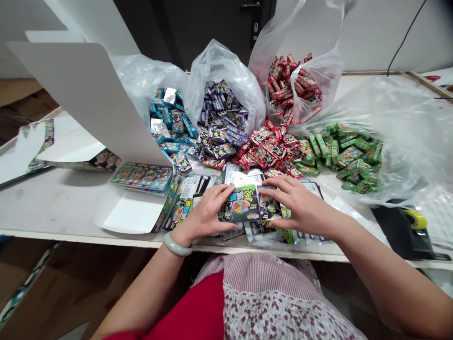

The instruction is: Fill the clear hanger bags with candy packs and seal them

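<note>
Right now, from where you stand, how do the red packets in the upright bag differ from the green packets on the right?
The red packets are bright red and heaped high inside an upright clear plastic bag, while the green packets are green and lie in a lower, wider spread. The green packets sit on the white table beside a slumped clear bag. Both are small, loose, printed packets.

White table [53, 203], 4 plastic bags of packets [219, 66], tape dispenser [403, 226], apparently card displays [129, 212]
</note>
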Motion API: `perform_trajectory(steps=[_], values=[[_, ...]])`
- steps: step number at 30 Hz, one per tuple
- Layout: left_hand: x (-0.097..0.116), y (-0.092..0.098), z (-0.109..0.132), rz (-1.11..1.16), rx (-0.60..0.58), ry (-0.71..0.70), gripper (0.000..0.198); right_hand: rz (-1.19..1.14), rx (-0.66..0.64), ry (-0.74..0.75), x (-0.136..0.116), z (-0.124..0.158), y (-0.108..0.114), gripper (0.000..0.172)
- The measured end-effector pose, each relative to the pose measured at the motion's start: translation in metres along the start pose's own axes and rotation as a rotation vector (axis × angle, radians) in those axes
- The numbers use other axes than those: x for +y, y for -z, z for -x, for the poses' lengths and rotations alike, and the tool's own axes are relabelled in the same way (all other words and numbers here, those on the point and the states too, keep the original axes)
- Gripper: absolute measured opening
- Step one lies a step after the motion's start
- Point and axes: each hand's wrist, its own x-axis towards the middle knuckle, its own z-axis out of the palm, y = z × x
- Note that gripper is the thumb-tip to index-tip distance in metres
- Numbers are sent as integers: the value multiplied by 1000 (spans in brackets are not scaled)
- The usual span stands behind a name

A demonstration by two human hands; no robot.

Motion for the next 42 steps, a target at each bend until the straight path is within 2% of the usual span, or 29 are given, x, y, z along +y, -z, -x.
perform_trajectory(steps=[6, 12, 18, 27, 30, 33, 34, 37, 39, 42], values=[[0, -2, 2, -27, -37, -27, 95, -54, -61, 12, 6, 3, -12, 57], [-2, 0, -1, 11, -60, -16, 94, -5, -27, -35, 8, 4, -18, 57], [-5, -1, 0, 51, -36, 38, 93, 41, 195, -119, 9, 3, -11, 56], [-2, -4, 1, 38, -14, 13, 95, -20, -20, -17, 0, 0, -16, 49], [-1, -7, 1, 62, -33, 6, 95, -169, -18, -26, 3, 2, -20, 63], [0, -8, 1, 77, -4, 33, 95, -262, 46, -78, 6, 2, -30, 86], [0, -8, 2, 75, 16, 48, 95, -254, 80, -106, 6, 2, -34, 88], [1, -8, 3, 66, 74, 85, 96, -181, 154, -168, -2, -2, -45, 67], [1, -8, 5, 62, 83, 92, 98, -170, 147, -156, -7, -6, -51, 52], [-4, -2, 12, 80, 113, 140, 100, -291, 160, -124, -7, -19, -54, 45]])
